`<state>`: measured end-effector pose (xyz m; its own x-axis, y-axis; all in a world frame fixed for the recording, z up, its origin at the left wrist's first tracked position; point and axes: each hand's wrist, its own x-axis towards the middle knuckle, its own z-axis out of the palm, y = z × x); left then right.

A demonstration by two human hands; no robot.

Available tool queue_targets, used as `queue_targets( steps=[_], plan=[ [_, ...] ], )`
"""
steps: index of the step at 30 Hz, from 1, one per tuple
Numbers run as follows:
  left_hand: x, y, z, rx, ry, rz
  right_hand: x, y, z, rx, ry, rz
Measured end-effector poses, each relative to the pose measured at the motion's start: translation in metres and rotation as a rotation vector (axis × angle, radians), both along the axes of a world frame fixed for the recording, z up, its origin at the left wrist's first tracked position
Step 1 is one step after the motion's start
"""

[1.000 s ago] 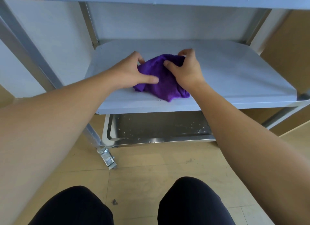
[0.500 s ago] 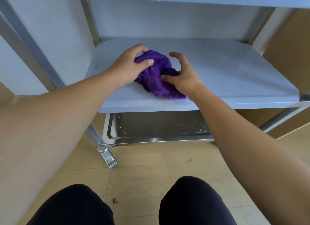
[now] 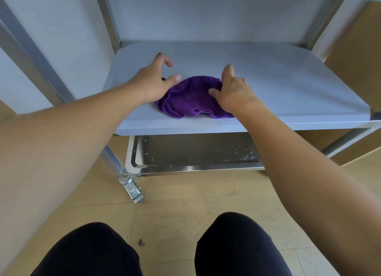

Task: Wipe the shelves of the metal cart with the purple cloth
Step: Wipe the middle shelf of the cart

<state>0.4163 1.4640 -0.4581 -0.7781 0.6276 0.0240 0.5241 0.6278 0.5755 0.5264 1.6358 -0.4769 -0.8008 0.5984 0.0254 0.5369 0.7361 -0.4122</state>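
The crumpled purple cloth [image 3: 191, 97] lies on the grey middle shelf [image 3: 288, 94]; right hand [image 3: 233, 92] pinches it, left hand [image 3: 153, 80] spread open, empty; the droplet-speckled steel bottom shelf [image 3: 191, 152] looks unwiped.

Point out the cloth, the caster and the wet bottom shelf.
cloth [image 3: 189, 97], head view, middle of the bunched purple fabric
caster [image 3: 133, 190], head view, its metal bracket at the cart's front left leg
bottom shelf [image 3: 195, 152], head view, bare metal among the droplets

Room: pale wood-look plank floor [image 3: 185, 195] with small dark marks, white wall [image 3: 61, 28] behind, tan wooden panel [image 3: 358, 55] at right, soft even light.
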Motion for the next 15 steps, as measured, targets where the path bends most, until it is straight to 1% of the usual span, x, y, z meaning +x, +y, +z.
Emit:
queue_targets(
  steps=[2, 3, 4, 6, 8, 10, 12, 15],
  plan=[
    [0.001, -0.003, -0.001, -0.068, -0.111, -0.099, 0.002, -0.001, 0.001, -0.009, 0.007, 0.075],
    [0.001, -0.003, -0.002, -0.07, -0.161, -0.146, 0.003, -0.001, 0.002, -0.027, 0.011, 0.108],
    [0.002, -0.002, -0.003, -0.039, -0.214, -0.179, 0.003, -0.001, 0.003, -0.054, 0.015, 0.135],
    [0.001, 0.001, -0.007, 0.115, -0.3, -0.194, 0.003, 0.0, 0.004, -0.122, 0.047, 0.183],
    [0.003, 0.005, -0.009, 0.27, -0.309, -0.151, 0.0, 0.001, 0.003, -0.195, 0.135, 0.221],
    [0.004, 0.008, -0.011, 0.339, -0.268, -0.095, -0.001, -0.001, 0.002, -0.259, 0.202, 0.219],
    [0.003, 0.009, -0.012, 0.293, -0.23, -0.084, -0.001, -0.002, 0.0, -0.298, 0.225, 0.186],
    [0.003, 0.005, -0.006, 0.232, -0.239, -0.114, 0.002, 0.005, -0.004, -0.25, 0.241, 0.156]
  ],
)
